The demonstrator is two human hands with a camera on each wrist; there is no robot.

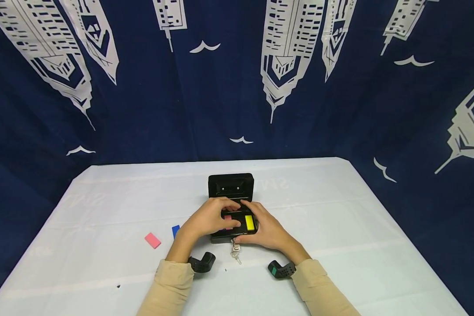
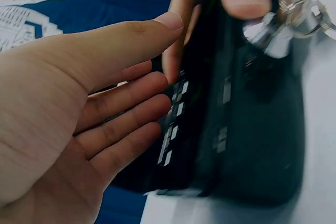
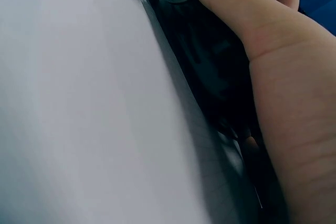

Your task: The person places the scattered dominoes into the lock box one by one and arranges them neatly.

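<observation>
An open black cash box [image 1: 220, 239] sits on the table with its lid [image 1: 231, 179] raised at the back. Inside are a pink piece [image 1: 228, 217] and a yellow block [image 1: 249, 223]. Keys on a ring [image 1: 235, 253] hang at the front lock. My left hand [image 1: 207, 217] hovers over the box's left side; in the left wrist view its fingers [image 2: 126, 114] are extended and nothing lies between them and the thumb. My right hand [image 1: 270, 230] spans the box's right side and grips it, thumb on the front edge beside the lock, fingers toward the back. The right wrist view hides those fingertips.
On the white table [image 1: 102, 245], left of the box, lie a pink block [image 1: 152, 240] and a blue block [image 1: 175, 231], the latter partly behind my left forearm. A small dark speck [image 1: 118, 286] lies near the front left. A dark blue patterned curtain [image 1: 221, 96] hangs behind.
</observation>
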